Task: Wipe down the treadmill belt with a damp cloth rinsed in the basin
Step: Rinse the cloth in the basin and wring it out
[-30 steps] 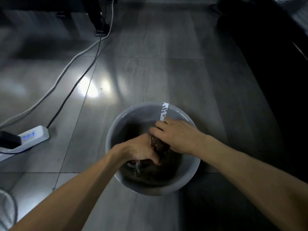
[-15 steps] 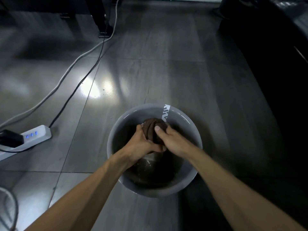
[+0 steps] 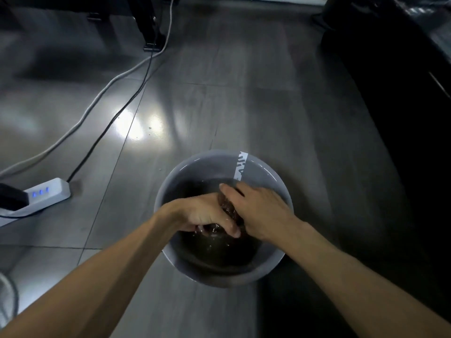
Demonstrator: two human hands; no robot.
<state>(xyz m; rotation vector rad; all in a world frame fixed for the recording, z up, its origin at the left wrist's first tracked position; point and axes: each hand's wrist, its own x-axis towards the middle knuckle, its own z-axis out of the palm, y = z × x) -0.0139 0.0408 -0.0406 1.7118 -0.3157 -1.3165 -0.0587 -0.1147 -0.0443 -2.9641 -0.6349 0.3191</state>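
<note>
Both hands in the basin (image 3: 195, 167) on the floor: left hand (image 3: 202, 213) and right hand (image 3: 261, 211), fingers curled tight around the wet brown cloth (image 3: 228, 207) between them.

White plastic power strip (image 3: 46, 194) with blue lights on grey tiled floor (image 3: 244, 93); white cable (image 3: 80, 119) and black cable (image 3: 117, 115) alongside.

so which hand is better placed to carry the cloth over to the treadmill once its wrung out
Probably the right hand. It grips the brown cloth on the basin's right side, nearest the dark treadmill. The left hand also grips it but would have to reach across.
</note>
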